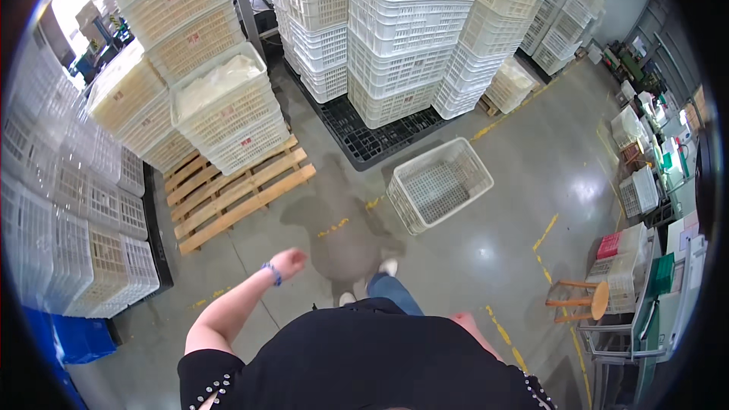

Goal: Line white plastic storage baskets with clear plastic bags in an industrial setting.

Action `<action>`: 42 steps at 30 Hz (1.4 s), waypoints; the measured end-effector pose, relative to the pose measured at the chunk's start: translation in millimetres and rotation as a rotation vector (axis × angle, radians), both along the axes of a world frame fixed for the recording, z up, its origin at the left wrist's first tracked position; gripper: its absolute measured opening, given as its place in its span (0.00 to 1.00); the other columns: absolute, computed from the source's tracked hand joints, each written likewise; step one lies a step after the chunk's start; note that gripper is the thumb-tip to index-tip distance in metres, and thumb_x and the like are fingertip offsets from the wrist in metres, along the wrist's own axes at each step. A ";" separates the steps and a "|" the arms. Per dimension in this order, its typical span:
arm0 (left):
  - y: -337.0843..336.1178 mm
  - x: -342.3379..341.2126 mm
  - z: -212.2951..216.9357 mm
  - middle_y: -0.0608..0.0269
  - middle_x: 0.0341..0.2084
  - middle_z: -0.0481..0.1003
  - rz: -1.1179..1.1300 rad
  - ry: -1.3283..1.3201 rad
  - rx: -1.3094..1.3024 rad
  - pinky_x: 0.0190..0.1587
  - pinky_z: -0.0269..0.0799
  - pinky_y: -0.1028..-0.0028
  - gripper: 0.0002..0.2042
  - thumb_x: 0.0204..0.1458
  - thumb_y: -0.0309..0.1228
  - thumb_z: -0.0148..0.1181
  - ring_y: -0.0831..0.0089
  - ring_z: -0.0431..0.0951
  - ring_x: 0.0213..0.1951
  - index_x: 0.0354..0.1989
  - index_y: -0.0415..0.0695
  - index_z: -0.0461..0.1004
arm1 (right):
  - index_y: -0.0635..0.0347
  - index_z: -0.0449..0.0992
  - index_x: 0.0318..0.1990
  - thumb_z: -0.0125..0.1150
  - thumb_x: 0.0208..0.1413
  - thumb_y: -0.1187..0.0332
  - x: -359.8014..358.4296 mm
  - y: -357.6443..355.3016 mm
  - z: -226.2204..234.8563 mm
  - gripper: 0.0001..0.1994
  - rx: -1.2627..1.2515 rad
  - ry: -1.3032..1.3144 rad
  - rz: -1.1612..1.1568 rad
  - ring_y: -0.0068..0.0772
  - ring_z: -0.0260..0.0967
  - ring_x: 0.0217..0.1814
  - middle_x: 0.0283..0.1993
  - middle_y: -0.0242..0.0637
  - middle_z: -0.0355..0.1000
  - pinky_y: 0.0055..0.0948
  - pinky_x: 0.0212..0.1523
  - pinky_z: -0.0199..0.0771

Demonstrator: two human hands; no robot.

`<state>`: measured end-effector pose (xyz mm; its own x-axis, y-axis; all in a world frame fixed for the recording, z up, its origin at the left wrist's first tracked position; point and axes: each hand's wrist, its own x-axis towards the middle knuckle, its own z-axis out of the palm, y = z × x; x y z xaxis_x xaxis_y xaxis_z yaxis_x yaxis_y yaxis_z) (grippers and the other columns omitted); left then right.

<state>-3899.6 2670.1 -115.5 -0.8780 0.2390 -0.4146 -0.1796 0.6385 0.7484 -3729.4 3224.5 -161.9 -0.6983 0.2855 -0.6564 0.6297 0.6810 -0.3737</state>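
Observation:
My left hand [288, 264] hangs out in front of my body with its fingers curled in, and nothing shows in it. A blue band circles that wrist. My right hand [465, 322] is low beside my body; only a small part shows and its fingers are hidden. On the floor ahead, slightly right, stands an empty white plastic crate [474, 196] with slotted walls, apart from both hands. A wooden pallet [241, 205] lies ahead on the left, bearing stacked crates [243, 125], the nearest topped with pale bagged material.
Tall stacks of white crates [406, 38] stand on a black plastic pallet [380, 135]. More stacked crates [106, 258] line the left side above a blue bin [83, 338]. At right are a wooden stool [598, 301] and a workbench. Yellow lines mark the grey floor [524, 182].

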 end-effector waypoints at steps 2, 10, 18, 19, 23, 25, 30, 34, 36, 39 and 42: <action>21.2 -91.7 18.7 0.59 0.31 0.74 0.062 0.075 0.174 0.38 0.69 0.75 0.12 0.46 0.30 0.52 0.73 0.74 0.34 0.40 0.41 0.69 | 0.61 0.76 0.23 0.51 0.44 0.62 -40.9 4.6 -3.3 0.12 -0.041 -0.028 -0.041 0.33 0.71 0.23 0.20 0.37 0.72 0.31 0.28 0.71; 98.3 -279.7 42.5 0.63 0.30 0.74 0.038 -0.183 0.295 0.36 0.69 0.78 0.13 0.49 0.31 0.53 0.78 0.73 0.32 0.42 0.39 0.69 | 0.57 0.75 0.35 0.49 0.45 0.57 -332.8 14.2 -6.9 0.16 0.037 -0.072 0.244 0.37 0.71 0.30 0.24 0.38 0.72 0.34 0.34 0.70; 75.8 -423.2 13.4 0.65 0.29 0.74 0.100 -0.309 0.410 0.35 0.69 0.78 0.15 0.48 0.34 0.54 0.79 0.73 0.30 0.43 0.40 0.69 | 0.60 0.71 0.36 0.54 0.48 0.66 -731.7 -123.1 154.9 0.10 -0.247 0.847 0.477 0.32 0.68 0.34 0.33 0.39 0.70 0.29 0.36 0.67; 71.7 -444.2 6.6 0.65 0.28 0.74 0.133 -0.274 0.465 0.34 0.69 0.77 0.14 0.48 0.34 0.54 0.79 0.73 0.29 0.42 0.42 0.70 | 0.58 0.71 0.38 0.55 0.48 0.67 -768.7 -144.5 183.8 0.10 -0.258 0.958 0.491 0.33 0.69 0.35 0.33 0.38 0.70 0.29 0.37 0.67; 63.4 -554.0 8.0 0.59 0.31 0.75 -0.057 -0.056 0.354 0.37 0.69 0.73 0.14 0.45 0.37 0.53 0.71 0.75 0.34 0.38 0.44 0.71 | 0.61 0.65 0.48 0.56 0.46 0.66 -870.5 -222.2 275.4 0.20 0.045 1.386 0.679 0.46 0.59 0.52 0.49 0.45 0.63 0.38 0.53 0.57; 59.2 -603.4 29.5 0.60 0.31 0.75 -0.071 0.006 0.278 0.37 0.69 0.74 0.14 0.45 0.36 0.54 0.70 0.75 0.35 0.38 0.44 0.71 | 0.62 0.63 0.51 0.57 0.46 0.63 -913.3 -254.6 303.4 0.24 0.192 1.464 0.695 0.47 0.56 0.55 0.52 0.46 0.61 0.38 0.54 0.55; 24.6 -681.2 33.6 0.61 0.27 0.74 0.026 -0.042 0.392 0.34 0.68 0.75 0.13 0.47 0.35 0.53 0.74 0.74 0.29 0.39 0.40 0.70 | 0.59 0.58 0.55 0.55 0.47 0.59 -1003.3 -295.6 308.0 0.27 0.391 1.093 0.665 0.47 0.64 0.48 0.48 0.50 0.65 0.38 0.46 0.64; -25.1 -686.5 -20.6 0.62 0.27 0.74 0.178 -0.106 0.192 0.34 0.69 0.77 0.12 0.47 0.33 0.52 0.76 0.73 0.28 0.38 0.40 0.71 | 0.52 0.60 0.55 0.53 0.49 0.57 -1029.1 -297.8 290.5 0.25 0.436 0.813 0.521 0.47 0.70 0.37 0.42 0.45 0.70 0.37 0.35 0.69; -50.7 -674.3 -48.5 0.62 0.27 0.74 0.212 -0.255 0.161 0.34 0.69 0.77 0.12 0.46 0.32 0.52 0.76 0.73 0.28 0.38 0.40 0.71 | 0.45 0.60 0.55 0.51 0.51 0.56 -1033.5 -295.9 281.0 0.23 0.625 0.837 0.489 0.43 0.71 0.29 0.38 0.37 0.73 0.34 0.27 0.69; -72.3 -645.7 -74.9 0.63 0.26 0.75 0.209 -0.456 0.039 0.34 0.69 0.77 0.11 0.46 0.32 0.51 0.76 0.73 0.28 0.36 0.41 0.72 | 0.47 0.63 0.53 0.52 0.51 0.58 -1037.6 -294.9 272.0 0.20 0.668 0.963 0.489 0.40 0.71 0.27 0.36 0.32 0.73 0.31 0.25 0.69; -85.0 -625.2 -88.7 0.63 0.25 0.75 0.106 -0.644 -0.055 0.34 0.70 0.76 0.11 0.46 0.33 0.51 0.75 0.74 0.28 0.35 0.41 0.73 | 0.47 0.66 0.51 0.56 0.49 0.62 -1042.4 -296.7 269.0 0.19 0.633 1.096 0.469 0.39 0.71 0.27 0.36 0.32 0.73 0.31 0.26 0.69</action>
<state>-4524.7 2585.1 -204.2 -0.4675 0.1283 -0.8746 -0.6450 0.6270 0.4368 -4771.8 2927.8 107.1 -0.8883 -0.0795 0.4523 -0.1263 0.9892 -0.0741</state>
